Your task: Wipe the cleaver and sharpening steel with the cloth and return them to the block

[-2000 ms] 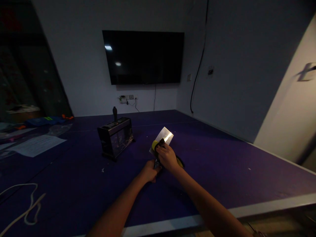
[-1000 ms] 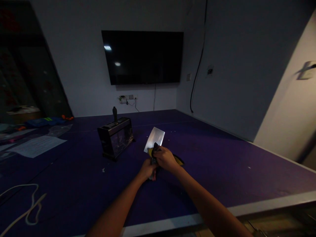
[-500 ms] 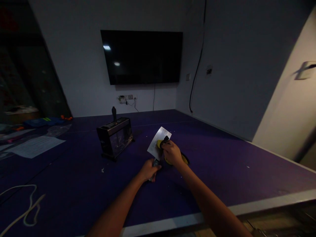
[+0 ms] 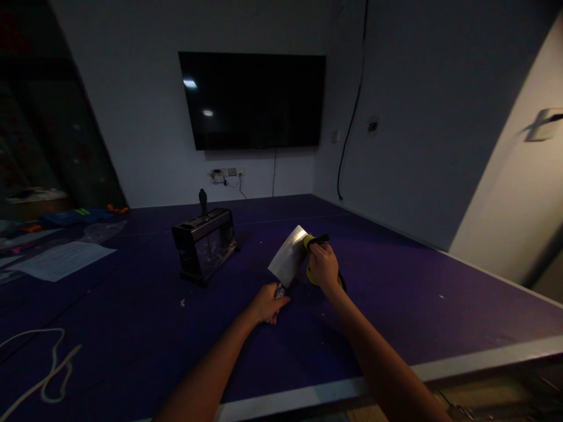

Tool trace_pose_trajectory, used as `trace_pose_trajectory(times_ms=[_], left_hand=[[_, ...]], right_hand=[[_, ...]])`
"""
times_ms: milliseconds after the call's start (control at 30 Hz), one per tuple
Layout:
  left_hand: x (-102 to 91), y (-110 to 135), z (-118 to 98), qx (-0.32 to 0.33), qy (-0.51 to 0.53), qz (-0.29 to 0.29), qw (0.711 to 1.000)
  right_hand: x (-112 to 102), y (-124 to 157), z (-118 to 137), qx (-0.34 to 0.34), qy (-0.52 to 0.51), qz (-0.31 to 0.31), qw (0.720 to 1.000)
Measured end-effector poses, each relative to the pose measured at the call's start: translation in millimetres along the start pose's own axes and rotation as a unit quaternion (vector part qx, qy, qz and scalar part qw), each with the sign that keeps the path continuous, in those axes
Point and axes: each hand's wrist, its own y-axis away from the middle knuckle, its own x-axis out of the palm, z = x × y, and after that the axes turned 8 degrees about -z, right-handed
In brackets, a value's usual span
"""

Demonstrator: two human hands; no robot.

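Note:
A broad steel cleaver (image 4: 289,257) stands above the purple table (image 4: 396,293), blade tilted up and away from me. My left hand (image 4: 267,304) is closed around its handle near the table top. My right hand (image 4: 324,266) is closed on a yellow and black hand-held tool (image 4: 313,241), probably a sharpener, pressed at the blade's far upper corner. The tool's lower part is hidden behind my fingers.
A black knife block (image 4: 205,242) with one dark handle sticking up stands left of the cleaver. Papers (image 4: 65,258) and a white cord (image 4: 48,369) lie at the left. A dark wall screen (image 4: 253,99) hangs behind. The table's white front edge (image 4: 461,369) runs close to me.
My right hand has slid the yellow tool from near the handle up along the blade to its far corner, after an earlier pass back down. The left hand has kept the cleaver nearly still.

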Motion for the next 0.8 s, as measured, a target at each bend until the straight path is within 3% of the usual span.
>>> trace_pose_trajectory(times_ms=[300,800], left_hand=[[-0.2,-0.3,-1.0,-0.01,0.019,-0.015,1.0],[0.9,-2.0,5.9,-0.021,0.054,-0.037,0.998]], right_hand=[[1.4,1.4,5.6,0.021,0.005,0.042,0.999],[3.3,2.7,14.8,-0.009,-0.005,0.099,0.995]])
